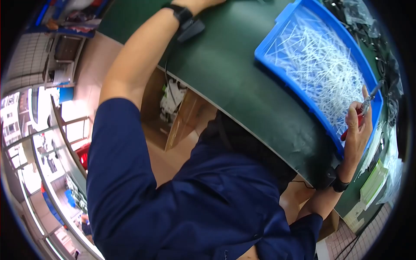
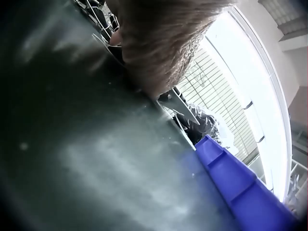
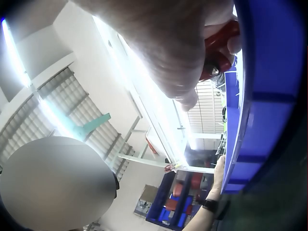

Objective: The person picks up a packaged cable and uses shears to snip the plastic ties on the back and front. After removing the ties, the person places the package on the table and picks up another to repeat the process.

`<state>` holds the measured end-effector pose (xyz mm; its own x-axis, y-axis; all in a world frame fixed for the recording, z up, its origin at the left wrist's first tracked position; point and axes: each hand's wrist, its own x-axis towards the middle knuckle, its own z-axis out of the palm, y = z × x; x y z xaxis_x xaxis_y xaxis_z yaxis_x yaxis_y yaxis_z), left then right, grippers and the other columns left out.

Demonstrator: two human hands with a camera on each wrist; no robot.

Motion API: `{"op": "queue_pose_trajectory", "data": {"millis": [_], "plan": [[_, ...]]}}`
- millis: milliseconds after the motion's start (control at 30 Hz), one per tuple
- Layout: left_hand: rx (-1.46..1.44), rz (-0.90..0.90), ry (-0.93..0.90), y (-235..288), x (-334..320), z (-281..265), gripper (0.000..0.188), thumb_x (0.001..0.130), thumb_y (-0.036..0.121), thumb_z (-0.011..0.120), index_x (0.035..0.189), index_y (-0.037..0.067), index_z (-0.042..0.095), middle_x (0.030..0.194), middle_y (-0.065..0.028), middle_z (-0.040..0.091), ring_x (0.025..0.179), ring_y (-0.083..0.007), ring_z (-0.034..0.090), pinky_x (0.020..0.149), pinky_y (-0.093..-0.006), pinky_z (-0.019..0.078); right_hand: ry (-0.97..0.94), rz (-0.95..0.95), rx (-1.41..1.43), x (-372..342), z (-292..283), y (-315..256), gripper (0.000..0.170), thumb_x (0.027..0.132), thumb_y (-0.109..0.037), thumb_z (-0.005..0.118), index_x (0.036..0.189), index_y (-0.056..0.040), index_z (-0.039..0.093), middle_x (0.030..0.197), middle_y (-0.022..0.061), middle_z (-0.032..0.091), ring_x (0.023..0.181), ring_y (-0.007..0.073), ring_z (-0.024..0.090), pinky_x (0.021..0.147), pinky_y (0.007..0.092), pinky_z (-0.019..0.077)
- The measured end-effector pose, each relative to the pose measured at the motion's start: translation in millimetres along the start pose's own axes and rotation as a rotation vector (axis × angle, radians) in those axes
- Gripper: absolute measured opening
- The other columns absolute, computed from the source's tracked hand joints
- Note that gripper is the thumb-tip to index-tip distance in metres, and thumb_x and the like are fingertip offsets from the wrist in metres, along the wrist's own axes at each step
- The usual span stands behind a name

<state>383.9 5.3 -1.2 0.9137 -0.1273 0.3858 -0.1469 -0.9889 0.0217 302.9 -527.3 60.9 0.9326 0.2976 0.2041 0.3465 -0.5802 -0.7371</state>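
A blue tray full of thin white plastic strips lies on the green table. Over its near right end, my right hand grips red-handled pliers, metal jaws pointing up and right. In the right wrist view that hand is beside the tray wall, with the red handles in its fingers. My left hand is at the top edge of the head view, mostly cut off. In the left wrist view this hand is low over the table, its fingers mostly hidden, left of the tray.
Clear plastic bags and dark items lie along the table's right side, near a pale green packet. Under the table stands an open cardboard box. Thin wires or strips lie beyond my left hand.
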Motion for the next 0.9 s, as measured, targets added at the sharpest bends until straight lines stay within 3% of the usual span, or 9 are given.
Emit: {"op": "queue_pose_trajectory", "data": {"millis": [167,233,367,533,633,667,767,800,900], "plan": [[0.148,0.038,-0.181,17.1,-5.4,-30.4,0.059,0.087,0.041,0.08,0.128,0.002,0.066,0.121,-0.0259,0.065,0.117,-0.0385,0.063,0.103,-0.0482,0.0513,0.056,0.022,0.151,-1.9,3.1,3.6,0.065,0.102,-0.029,0.07,0.159,-0.0054,0.049,0.1,0.0022,0.06,0.088,0.0108,0.055,0.081,0.0267,0.0474],[0.298,0.156,0.091,42.6,-11.4,-50.7,0.035,0.093,0.038,0.078,0.1,0.004,0.07,0.096,-0.0118,0.068,0.095,-0.0307,0.066,0.078,-0.0437,0.0576,0.099,-0.004,0.144,-2.2,0.9,-3.9,0.064,0.102,-0.029,0.069,0.159,-0.0059,0.049,0.101,0.0017,0.06,0.09,0.0105,0.054,0.082,0.026,0.0463],[0.217,0.096,-0.031,51.3,-9.9,-60.2,0.037,0.086,0.036,0.081,0.099,0.003,0.07,0.098,-0.0163,0.069,0.096,-0.0358,0.068,0.079,-0.0461,0.0572,0.023,-0.01,0.021,-2.9,-2.9,-24.7,0.061,0.1,-0.027,0.07,0.155,-0.0052,0.053,0.104,0.0034,0.062,0.093,0.0126,0.055,0.087,0.0272,0.0471],[0.099,0.021,-0.024,55.5,-8.6,-71.5,0.033,0.091,0.032,0.077,0.1,0.003,0.067,0.104,-0.0173,0.071,0.098,-0.0393,0.068,0.08,-0.0479,0.0569,-0.003,-0.044,0.022,-3.4,-6.9,-23.8,0.062,0.095,-0.021,0.073,0.15,0.0005,0.055,0.115,0.0138,0.068,0.095,0.0222,0.063,0.089,0.0342,0.0507],[-0.175,-0.272,0.041,56.8,-8.8,-87.5,0.032,0.098,0.026,0.068,0.117,0.001,0.066,0.121,-0.0196,0.071,0.103,-0.0375,0.07,0.083,-0.0472,0.0571,0.025,-0.119,-0.018,-4.6,-7.1,-25.1,0.062,0.095,-0.021,0.072,0.15,0.0,0.055,0.113,0.0149,0.067,0.094,0.0248,0.063,0.089,0.0361,0.0511],[-0.166,-0.256,0.04,54.9,-8.8,-88.8,0.032,0.098,0.026,0.068,0.117,0.001,0.066,0.121,-0.0196,0.071,0.103,-0.0375,0.07,0.083,-0.0472,0.0571,0.006,-0.1,-0.013,-5.4,-7.7,-28.1,0.063,0.094,-0.025,0.072,0.15,-0.001,0.056,0.113,0.0147,0.067,0.096,0.0257,0.063,0.092,0.0366,0.0501],[-1.121,-0.382,0.192,52.9,-9.1,-85.8,0.037,0.106,0.024,0.057,0.133,-0.002,0.059,0.131,-0.02,0.069,0.107,-0.0333,0.072,0.09,-0.0439,0.0592,-0.02,-0.056,-0.001,-7.3,-7.0,-36.9,0.065,0.094,-0.033,0.071,0.151,-0.003,0.057,0.113,0.0143,0.068,0.1,0.0274,0.062,0.098,0.0377,0.0483],[-1.122,-0.373,0.183,57.6,-10.2,-86.3,0.037,0.106,0.024,0.057,0.133,-0.002,0.059,0.131,-0.02,0.069,0.107,-0.0333,0.072,0.09,-0.0439,0.0592,-0.023,-0.066,0.022,-8.0,-6.3,-39.9,0.066,0.093,-0.03,0.072,0.15,-0.003,0.057,0.115,0.0148,0.068,0.1,0.028,0.063,0.097,0.0378,0.0489],[-1.73,-0.692,0.128,110.4,-6.5,-104.9,0.041,0.11,0.023,0.05,0.14,-0.005,0.054,0.133,-0.0192,0.067,0.113,-0.0285,0.072,0.097,-0.0415,0.06,-0.021,-0.067,0.043,-9.5,-7.4,-49.4,0.066,0.09,-0.026,0.074,0.15,-0.0031,0.057,0.118,0.0158,0.069,0.1,0.0291,0.064,0.095,0.0379,0.0502]]}}
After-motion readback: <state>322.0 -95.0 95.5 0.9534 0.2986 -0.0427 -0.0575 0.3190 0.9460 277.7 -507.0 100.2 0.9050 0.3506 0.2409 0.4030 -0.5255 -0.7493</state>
